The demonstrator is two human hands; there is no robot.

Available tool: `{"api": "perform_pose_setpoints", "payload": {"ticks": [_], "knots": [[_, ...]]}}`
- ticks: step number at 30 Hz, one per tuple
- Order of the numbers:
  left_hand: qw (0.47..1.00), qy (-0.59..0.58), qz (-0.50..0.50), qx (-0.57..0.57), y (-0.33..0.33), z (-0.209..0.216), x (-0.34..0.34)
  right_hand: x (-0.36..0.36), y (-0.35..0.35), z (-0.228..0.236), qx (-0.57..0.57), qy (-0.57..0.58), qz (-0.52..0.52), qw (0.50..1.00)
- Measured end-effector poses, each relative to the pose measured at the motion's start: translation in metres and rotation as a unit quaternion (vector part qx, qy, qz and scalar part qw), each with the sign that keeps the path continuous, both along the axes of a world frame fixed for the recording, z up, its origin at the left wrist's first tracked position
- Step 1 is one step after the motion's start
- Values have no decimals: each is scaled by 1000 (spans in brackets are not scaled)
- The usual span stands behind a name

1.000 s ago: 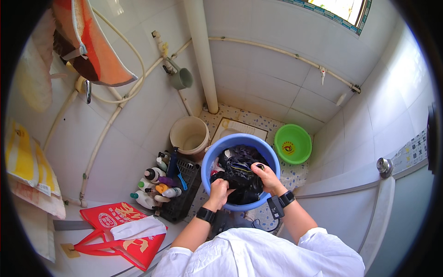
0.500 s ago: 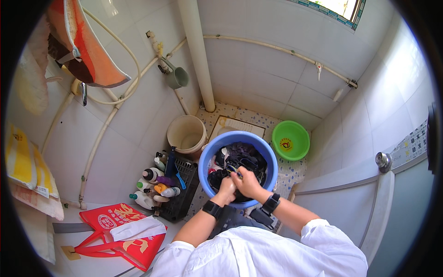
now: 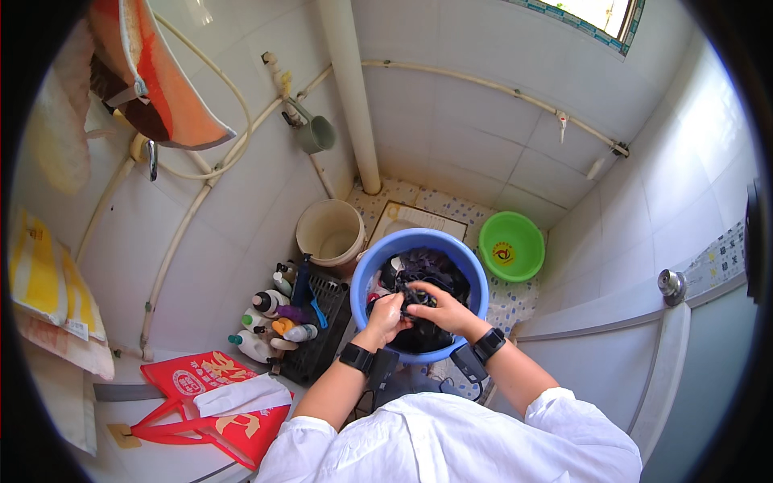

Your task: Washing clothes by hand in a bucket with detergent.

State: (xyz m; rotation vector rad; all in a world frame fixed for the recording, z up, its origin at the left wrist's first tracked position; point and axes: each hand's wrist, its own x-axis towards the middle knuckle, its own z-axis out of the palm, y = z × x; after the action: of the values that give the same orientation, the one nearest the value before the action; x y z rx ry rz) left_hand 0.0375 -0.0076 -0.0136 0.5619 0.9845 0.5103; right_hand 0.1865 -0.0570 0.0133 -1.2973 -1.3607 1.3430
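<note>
We hold a dark cloth (image 3: 415,299), bunched into a crumpled wad, above the near half of a round blue basin (image 3: 427,238). Behind it, inside the basin, we see loose, rumpled clothes (image 3: 439,266), black and dark purple, with paler and reddish patches at the left.

The round plastic tub (image 3: 473,274) is blue; the crumpled cloth (image 3: 435,266) in it is black and dark purple. Far right, the round plastic basin (image 3: 525,241) is bright green with a red-and-yellow emblem (image 3: 503,253). At left, the round bucket (image 3: 326,213) is cream; nearer, the flat bag (image 3: 262,445) is red with gold print. The pale floor (image 3: 515,299) is blue-speckled.
</note>
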Motion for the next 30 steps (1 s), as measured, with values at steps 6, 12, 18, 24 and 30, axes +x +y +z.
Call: {"api": "perform_pose_setpoints", "payload": {"ticks": [6,12,18,24,30], "knots": [[949,148,-75,267,-2,-33,-7,30,13,17,-154,231,-114,954],[777,264,-125,558,1,-43,-25,45,14,30,-127,235,-171,948],[989,-124,70,-39,5,-27,-22,57,13,-16,-16,26,-308,951],[986,-63,22,-150,-11,-27,13,-26,6,-12,41,-98,-101,989],[982,-135,24,-134,-21,-53,21,-13,16,-42,126,-253,-175,943]]}}
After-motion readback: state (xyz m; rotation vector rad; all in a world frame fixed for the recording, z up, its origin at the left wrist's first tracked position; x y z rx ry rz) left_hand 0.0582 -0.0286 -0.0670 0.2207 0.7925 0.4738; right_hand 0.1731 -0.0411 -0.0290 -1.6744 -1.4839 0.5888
